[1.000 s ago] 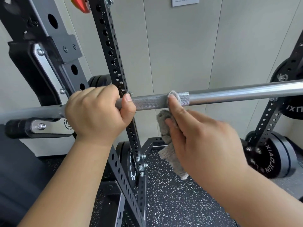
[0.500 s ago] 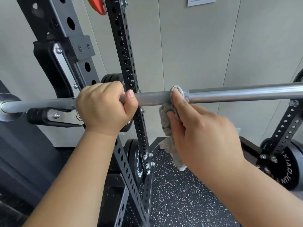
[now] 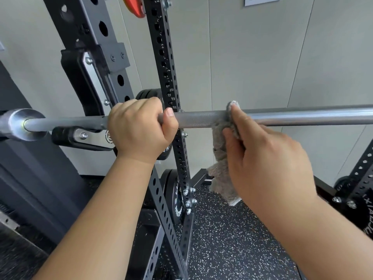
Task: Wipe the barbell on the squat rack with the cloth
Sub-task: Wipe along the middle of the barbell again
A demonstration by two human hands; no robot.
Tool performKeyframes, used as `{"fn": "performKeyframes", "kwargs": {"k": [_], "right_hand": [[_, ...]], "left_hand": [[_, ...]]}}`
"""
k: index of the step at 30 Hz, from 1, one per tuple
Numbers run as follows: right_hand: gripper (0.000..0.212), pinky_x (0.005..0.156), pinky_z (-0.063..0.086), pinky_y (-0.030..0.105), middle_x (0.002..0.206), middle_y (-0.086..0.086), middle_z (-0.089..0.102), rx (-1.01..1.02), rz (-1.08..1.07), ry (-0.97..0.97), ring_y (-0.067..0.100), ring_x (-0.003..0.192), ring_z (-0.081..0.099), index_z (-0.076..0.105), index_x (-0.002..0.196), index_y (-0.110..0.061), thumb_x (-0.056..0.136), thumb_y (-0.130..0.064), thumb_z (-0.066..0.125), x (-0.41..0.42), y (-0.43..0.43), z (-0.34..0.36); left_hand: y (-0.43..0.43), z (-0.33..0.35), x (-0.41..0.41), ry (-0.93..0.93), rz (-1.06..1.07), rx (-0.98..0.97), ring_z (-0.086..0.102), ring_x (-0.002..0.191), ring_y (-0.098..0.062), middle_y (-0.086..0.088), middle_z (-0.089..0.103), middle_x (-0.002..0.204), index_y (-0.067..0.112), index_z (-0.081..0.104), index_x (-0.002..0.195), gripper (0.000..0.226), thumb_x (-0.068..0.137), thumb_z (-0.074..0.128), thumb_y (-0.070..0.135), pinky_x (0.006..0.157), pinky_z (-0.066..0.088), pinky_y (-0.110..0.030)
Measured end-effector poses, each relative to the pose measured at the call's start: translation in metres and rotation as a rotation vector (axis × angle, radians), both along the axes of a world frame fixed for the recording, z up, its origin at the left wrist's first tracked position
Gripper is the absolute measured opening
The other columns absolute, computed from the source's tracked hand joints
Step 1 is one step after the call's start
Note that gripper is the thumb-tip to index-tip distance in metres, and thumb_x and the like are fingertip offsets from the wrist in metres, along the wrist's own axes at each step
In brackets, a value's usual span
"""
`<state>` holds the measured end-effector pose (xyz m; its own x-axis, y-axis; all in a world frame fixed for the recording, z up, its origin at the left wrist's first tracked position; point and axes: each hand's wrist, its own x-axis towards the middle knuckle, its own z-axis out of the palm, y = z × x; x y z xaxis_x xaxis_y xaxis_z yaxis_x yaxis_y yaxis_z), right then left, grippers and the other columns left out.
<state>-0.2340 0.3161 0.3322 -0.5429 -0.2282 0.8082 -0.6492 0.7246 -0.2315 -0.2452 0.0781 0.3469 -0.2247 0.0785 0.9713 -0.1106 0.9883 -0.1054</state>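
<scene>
A steel barbell [image 3: 201, 118] lies across the black squat rack [image 3: 167, 81], resting in a J-hook [image 3: 88, 138] at the left. My left hand [image 3: 139, 130] grips the bar's knurled part just right of the hook, fingers over the top and thumb underneath. A grey fluffy cloth [image 3: 221, 158] is wrapped over the bar at the end of the knurling and hangs down below it. My right hand [image 3: 266, 158] holds the cloth against the bar, index finger over the top and thumb below.
The bar's sleeve collar [image 3: 22, 124] sticks out at the far left. Black weight plates [image 3: 173, 199] hang on pegs low on the rack, more at the right edge [image 3: 363, 211]. An orange part [image 3: 135, 7] sits at the top. Speckled rubber flooring [image 3: 232, 249] lies below, a pale wall behind.
The view has shifted left, so the bar's left collar now shows. Both hands keep their grip; the cloth stays at the end of the knurling.
</scene>
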Motion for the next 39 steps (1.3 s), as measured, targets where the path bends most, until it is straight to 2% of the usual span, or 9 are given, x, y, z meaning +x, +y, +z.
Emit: {"fn": "performKeyframes", "kwargs": {"k": [4,8,13,18,22,25,28,33,39], "right_hand": [[0.049,0.036,0.037,0.025,0.065,-0.005,0.058,0.101,0.01,0.002,0.027,0.038,0.044,0.058,0.145,-0.017,0.101,-0.034,0.044,0.009,-0.013,-0.009],[0.048,0.041,0.024,0.019,0.065,-0.002,0.061,0.012,-0.067,0.009,0.027,0.04,0.035,0.061,0.143,-0.018,0.102,-0.036,0.044,0.004,-0.003,0.0],[0.054,0.035,0.037,0.023,0.062,-0.006,0.054,0.151,0.0,-0.005,0.021,0.035,0.039,0.057,0.146,-0.014,0.094,-0.029,0.054,0.015,-0.018,-0.012],[0.047,0.037,0.043,0.03,0.071,-0.002,0.064,0.007,-0.094,0.008,0.029,0.042,0.049,0.059,0.144,-0.019,0.103,-0.034,0.045,0.003,-0.013,-0.002],[0.048,0.036,0.04,0.027,0.069,-0.004,0.063,0.074,-0.038,0.003,0.029,0.039,0.047,0.059,0.145,-0.02,0.1,-0.035,0.05,0.01,-0.025,-0.008],[0.046,0.037,0.042,0.028,0.071,-0.001,0.067,-0.011,-0.111,0.01,0.03,0.041,0.049,0.062,0.143,-0.019,0.1,-0.033,0.051,0.007,-0.016,-0.002],[0.047,0.037,0.042,0.029,0.071,0.0,0.066,-0.02,-0.114,0.006,0.029,0.041,0.049,0.06,0.144,-0.015,0.103,-0.033,0.048,0.01,-0.022,-0.005],[0.044,0.036,0.041,0.028,0.07,-0.002,0.066,-0.013,-0.087,-0.004,0.03,0.04,0.049,0.062,0.143,-0.022,0.102,-0.035,0.05,0.014,-0.028,-0.007],[0.048,0.035,0.042,0.031,0.066,-0.003,0.06,0.026,-0.043,-0.015,0.026,0.039,0.046,0.058,0.146,-0.014,0.103,-0.034,0.048,0.02,-0.038,-0.011]], "left_hand": [[0.0,0.001,0.0,0.011,-0.021,-0.003,0.028,0.055,-0.022,0.008,0.028,0.059,0.021,0.033,0.063,0.036,0.095,0.041,0.035,0.055,0.026,-0.035],[0.0,0.002,0.003,0.001,-0.021,0.0,0.031,0.052,-0.024,0.006,0.03,0.057,0.02,0.034,0.061,0.039,0.096,0.04,0.037,0.054,0.027,-0.035],[0.002,0.004,0.007,-0.045,-0.045,0.027,0.03,0.053,-0.023,0.008,0.029,0.057,0.022,0.033,0.062,0.038,0.097,0.04,0.037,0.056,0.023,-0.034],[0.006,0.011,0.017,-0.206,-0.047,0.064,0.031,0.054,-0.021,0.011,0.027,0.056,0.024,0.033,0.061,0.039,0.097,0.04,0.039,0.06,0.024,-0.034],[0.008,0.019,0.025,-0.418,-0.014,0.091,0.04,0.059,-0.022,0.008,0.036,0.056,0.024,0.033,0.057,0.047,0.098,0.03,0.049,0.061,0.027,-0.034],[0.007,0.032,0.027,-0.567,-0.001,0.111,0.049,0.073,-0.019,0.009,0.052,0.079,0.026,0.052,0.063,0.058,0.094,0.02,0.062,0.061,0.036,-0.032],[0.009,0.046,0.024,-0.67,-0.058,0.075,0.056,0.081,-0.018,0.014,0.054,0.104,0.032,0.065,0.084,0.06,0.094,0.019,0.069,0.066,0.044,-0.032],[0.017,0.042,0.015,-0.672,0.014,0.041,0.049,0.056,-0.021,0.0,0.052,0.057,0.015,0.051,0.062,0.071,0.095,0.01,0.063,0.059,0.043,-0.032],[0.016,0.031,0.012,-0.522,0.067,0.03,0.035,0.043,-0.023,0.002,0.036,0.046,0.016,0.037,0.053,0.065,0.092,0.013,0.063,0.051,0.021,-0.025]]}}
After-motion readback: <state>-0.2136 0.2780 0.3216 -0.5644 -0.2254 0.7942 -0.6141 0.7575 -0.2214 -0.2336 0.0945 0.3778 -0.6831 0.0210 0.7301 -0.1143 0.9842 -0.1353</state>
